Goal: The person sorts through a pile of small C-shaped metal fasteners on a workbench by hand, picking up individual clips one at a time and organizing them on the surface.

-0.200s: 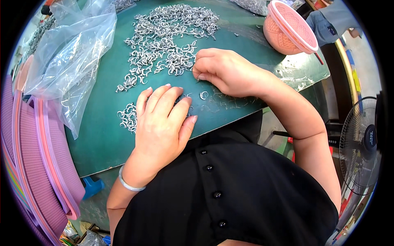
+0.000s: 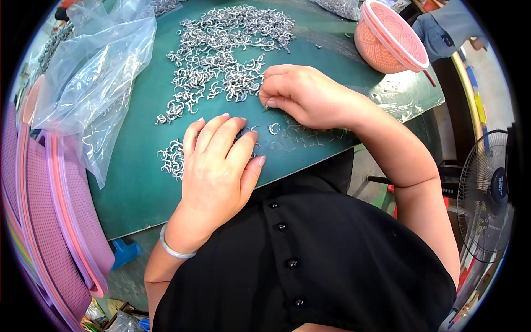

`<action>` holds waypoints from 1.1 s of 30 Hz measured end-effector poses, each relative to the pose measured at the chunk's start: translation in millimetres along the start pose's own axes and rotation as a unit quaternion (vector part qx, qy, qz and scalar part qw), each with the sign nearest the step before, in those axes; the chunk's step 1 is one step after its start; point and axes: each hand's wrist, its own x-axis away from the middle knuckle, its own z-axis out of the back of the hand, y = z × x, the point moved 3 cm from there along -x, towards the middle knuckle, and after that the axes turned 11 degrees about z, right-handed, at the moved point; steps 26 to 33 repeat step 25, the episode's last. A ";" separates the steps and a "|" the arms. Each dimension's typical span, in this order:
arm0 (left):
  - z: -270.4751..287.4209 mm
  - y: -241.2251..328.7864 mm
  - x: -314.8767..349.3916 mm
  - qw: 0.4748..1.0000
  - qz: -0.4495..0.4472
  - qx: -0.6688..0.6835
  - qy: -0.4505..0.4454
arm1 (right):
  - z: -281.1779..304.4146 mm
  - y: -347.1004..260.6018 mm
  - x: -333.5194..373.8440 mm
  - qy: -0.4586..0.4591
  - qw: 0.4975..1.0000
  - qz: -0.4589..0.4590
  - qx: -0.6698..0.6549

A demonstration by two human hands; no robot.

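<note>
A large spread of small silvery, curved metal pieces (image 2: 221,61) covers the far middle of the green table (image 2: 144,199). My left hand (image 2: 218,157) lies palm down with its fingers apart, over part of a smaller group of the same pieces (image 2: 172,159). Some of these show at its left edge and between its fingers. At the right edge of the big spread, my right hand (image 2: 296,97) is closed, thumb against fingers. What its fingertips hold, if anything, is hidden. A curved piece (image 2: 274,128) lies by itself between the two hands.
A clear plastic bag (image 2: 105,83) lies on the table's left side. Purple and pink perforated baskets (image 2: 72,205) stand stacked beside the table. A pink basket (image 2: 390,39) sits at the far right corner. A fan (image 2: 489,191) stands at right. Another person's blue-clad leg (image 2: 434,39) shows beyond.
</note>
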 end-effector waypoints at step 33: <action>-6.0 2.9 0.3 0.993 -0.041 -0.054 -0.100 | 151.9 -7.5 62.6 0.263 0.851 -0.170 0.421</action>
